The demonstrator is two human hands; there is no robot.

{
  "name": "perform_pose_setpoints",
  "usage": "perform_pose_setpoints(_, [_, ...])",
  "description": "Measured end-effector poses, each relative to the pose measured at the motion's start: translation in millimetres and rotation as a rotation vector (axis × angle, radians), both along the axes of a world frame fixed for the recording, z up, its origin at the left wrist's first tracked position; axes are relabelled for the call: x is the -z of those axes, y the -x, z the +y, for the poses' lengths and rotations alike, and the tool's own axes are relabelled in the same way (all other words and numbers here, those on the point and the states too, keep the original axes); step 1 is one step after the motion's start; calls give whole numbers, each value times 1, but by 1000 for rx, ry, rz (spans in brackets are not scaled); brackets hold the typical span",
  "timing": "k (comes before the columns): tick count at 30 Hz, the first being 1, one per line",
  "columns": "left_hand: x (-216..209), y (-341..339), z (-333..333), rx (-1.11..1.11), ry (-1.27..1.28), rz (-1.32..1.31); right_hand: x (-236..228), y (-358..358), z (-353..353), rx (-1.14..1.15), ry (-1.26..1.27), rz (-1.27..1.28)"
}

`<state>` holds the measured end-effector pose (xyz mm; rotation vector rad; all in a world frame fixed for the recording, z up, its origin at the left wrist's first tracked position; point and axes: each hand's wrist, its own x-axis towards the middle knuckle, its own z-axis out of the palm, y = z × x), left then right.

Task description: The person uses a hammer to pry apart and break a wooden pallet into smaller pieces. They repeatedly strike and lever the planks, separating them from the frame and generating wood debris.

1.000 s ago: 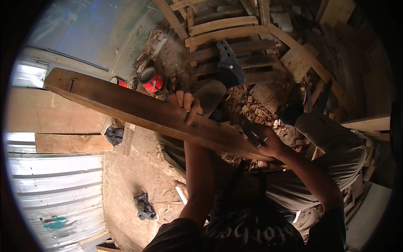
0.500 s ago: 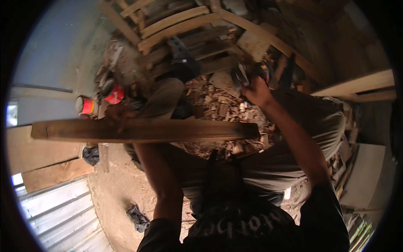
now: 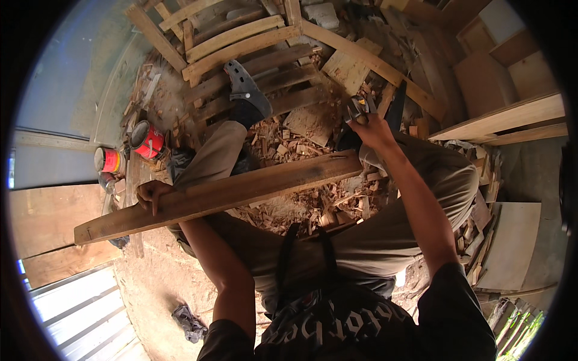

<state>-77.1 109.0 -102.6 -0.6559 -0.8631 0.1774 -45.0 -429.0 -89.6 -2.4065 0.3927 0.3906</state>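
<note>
My left hand (image 3: 153, 195) grips a long brown wooden plank (image 3: 241, 194) near its left end, with fingers curled over the far edge. The plank lies slanted across in front of my lap, its right end farther away than its left. Out ahead on the right, my right hand (image 3: 374, 129) is closed around a small hand tool (image 3: 361, 108) with shiny metal and yellow-orange parts. Its exact kind is partly hidden by my fingers. The tool and the plank are apart.
Wood chips (image 3: 325, 207) cover the ground between my legs. Two red cans (image 3: 148, 140) stand at the left. A slatted wooden frame (image 3: 241, 45) lies ahead beneath my sandalled foot (image 3: 247, 87). Boards (image 3: 506, 117) reach in from the right. A dark crumpled bag (image 3: 189, 323) lies lower left.
The plank has tilted from nearly level, its left end coming nearer and its right end rising away. My left hand has shifted left and nearer. My right hand still holds the tool.
</note>
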Motion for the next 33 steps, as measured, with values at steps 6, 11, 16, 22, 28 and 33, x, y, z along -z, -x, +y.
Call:
perform_pose_setpoints(6, [-3, 4, -11, 40, 21, 17, 1, 32, -6, 104, -311, 133])
perform_pose_setpoints(11, [14, 4, 10, -11, -26, 87, -9, 52, -4, 41, -249, 347])
perform_pose_setpoints(16, [0, 9, 1, 56, -169, 296, -16, 56, -6, -70, -362, 395])
perform_pose_setpoints(22, [20, -17, 12, 32, -548, 277, -5, 53, -19, 187, -686, 133])
perform_pose_setpoints(28, [0, -24, -6, 181, -283, 710, -8, 52, -7, 275, -741, 19])
perform_pose_setpoints(33, [3, -31, -23, -49, -442, 1116, 15, 47, -21, 284, -803, -6])
